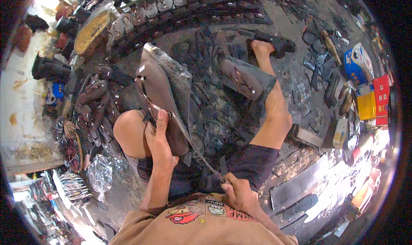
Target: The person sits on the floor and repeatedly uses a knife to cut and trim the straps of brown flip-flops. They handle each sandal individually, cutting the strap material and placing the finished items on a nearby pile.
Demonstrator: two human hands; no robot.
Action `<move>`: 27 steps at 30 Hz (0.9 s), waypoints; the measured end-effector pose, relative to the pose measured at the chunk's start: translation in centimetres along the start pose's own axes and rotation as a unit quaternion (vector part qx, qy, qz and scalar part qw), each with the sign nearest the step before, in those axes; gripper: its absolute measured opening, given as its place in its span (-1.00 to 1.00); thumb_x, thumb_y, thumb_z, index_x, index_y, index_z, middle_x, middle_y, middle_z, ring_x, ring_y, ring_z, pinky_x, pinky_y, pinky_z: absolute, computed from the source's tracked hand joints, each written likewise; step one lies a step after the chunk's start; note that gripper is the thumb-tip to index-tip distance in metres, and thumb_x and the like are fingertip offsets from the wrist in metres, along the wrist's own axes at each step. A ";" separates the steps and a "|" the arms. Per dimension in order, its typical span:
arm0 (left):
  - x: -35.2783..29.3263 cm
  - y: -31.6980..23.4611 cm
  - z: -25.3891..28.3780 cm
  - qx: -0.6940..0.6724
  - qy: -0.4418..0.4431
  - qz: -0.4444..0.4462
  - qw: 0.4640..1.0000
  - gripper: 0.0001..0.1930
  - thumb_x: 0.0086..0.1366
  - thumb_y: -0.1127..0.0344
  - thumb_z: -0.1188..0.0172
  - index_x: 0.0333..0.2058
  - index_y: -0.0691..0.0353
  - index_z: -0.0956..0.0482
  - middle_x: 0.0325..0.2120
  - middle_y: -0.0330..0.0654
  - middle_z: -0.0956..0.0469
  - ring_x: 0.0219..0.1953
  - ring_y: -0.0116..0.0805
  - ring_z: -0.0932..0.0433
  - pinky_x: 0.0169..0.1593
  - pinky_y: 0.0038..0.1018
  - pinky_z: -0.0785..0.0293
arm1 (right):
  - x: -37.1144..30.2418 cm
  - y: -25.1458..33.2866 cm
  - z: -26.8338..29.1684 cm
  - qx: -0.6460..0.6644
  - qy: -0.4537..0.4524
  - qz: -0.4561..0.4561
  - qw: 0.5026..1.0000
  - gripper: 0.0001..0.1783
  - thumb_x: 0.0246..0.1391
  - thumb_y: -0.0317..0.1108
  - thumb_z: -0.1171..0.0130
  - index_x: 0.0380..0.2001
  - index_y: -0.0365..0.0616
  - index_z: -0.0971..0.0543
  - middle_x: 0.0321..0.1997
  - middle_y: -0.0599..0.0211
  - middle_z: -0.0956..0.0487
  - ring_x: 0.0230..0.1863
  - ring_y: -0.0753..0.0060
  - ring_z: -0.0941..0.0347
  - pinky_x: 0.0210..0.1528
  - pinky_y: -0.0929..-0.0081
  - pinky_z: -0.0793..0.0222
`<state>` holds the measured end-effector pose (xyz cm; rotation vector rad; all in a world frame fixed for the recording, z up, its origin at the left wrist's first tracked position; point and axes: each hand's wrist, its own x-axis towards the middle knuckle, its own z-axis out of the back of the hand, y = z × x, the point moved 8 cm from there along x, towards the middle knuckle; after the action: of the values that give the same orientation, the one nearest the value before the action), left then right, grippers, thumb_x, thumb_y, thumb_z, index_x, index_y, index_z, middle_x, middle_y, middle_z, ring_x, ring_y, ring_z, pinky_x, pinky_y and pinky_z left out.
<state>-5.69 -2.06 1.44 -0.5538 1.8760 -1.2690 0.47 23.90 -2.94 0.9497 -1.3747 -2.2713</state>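
My left hand (159,144) grips a dark brown thong sandal (161,88) near its heel half, thumb on top by the shiny strap. A rough dark sheet of sole material (180,75) sticks out past the sandal's right side and toe. In my right hand (238,191), fingers closed round the handle, is a long thin knife (205,160). Its blade slants up and left to the sandal's right edge, near the heel; whether it has entered the material I cannot tell. Another brown sandal (242,80), also on an untrimmed dark sheet, lies by my right shin.
Black offcuts (210,90) cover the floor between my legs. Finished sandals stand in curved rows (165,4) at the far side. To the left is a pile of brown sandals (94,95). Blue-and-white (358,65) and red (381,100) boxes stand at the right, beyond a flat grey sheet (296,185).
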 end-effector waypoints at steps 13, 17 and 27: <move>0.8 1.2 0.4 0.068 -0.036 0.020 0.997 -0.48 0.34 0.09 -0.29 0.13 0.26 -0.42 -0.06 -0.17 -0.55 -0.08 -0.28 -0.55 -0.01 -0.31 -0.50 | 15.4 2.1 0.3 -0.034 -0.111 0.131 0.985 -0.67 0.29 -0.03 -0.11 -0.24 -0.08 -0.43 -0.53 -0.03 -0.55 -0.43 -0.28 -0.52 -0.42 -0.09 -0.36; 0.7 1.0 0.7 0.073 -0.028 0.008 0.997 -0.50 0.31 0.12 -0.31 0.12 0.25 -0.44 -0.06 -0.16 -0.55 -0.08 -0.25 -0.55 0.00 -0.29 -0.50 | 20.6 3.7 -0.4 -0.054 -0.099 0.129 0.985 -0.66 0.31 0.03 -0.06 -0.22 -0.02 -0.46 -0.50 -0.06 -0.57 -0.39 -0.27 -0.54 -0.39 -0.13 -0.39; -1.7 0.3 3.4 0.102 0.065 -0.029 0.992 -0.37 0.24 0.22 -0.35 0.21 0.33 -0.33 -0.05 -0.17 -0.52 -0.08 -0.39 -0.52 0.01 -0.43 -0.47 | 35.0 3.6 -5.9 0.364 0.100 0.010 0.926 -0.24 0.36 0.36 0.26 -0.35 -0.21 -0.49 -0.69 0.38 -0.40 -0.77 0.47 -0.32 -0.73 0.41 -0.23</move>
<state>-1.94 -2.68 1.13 -0.4295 1.8175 -1.5468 -21.20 -1.85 -14.72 1.3170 -2.1546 -1.5711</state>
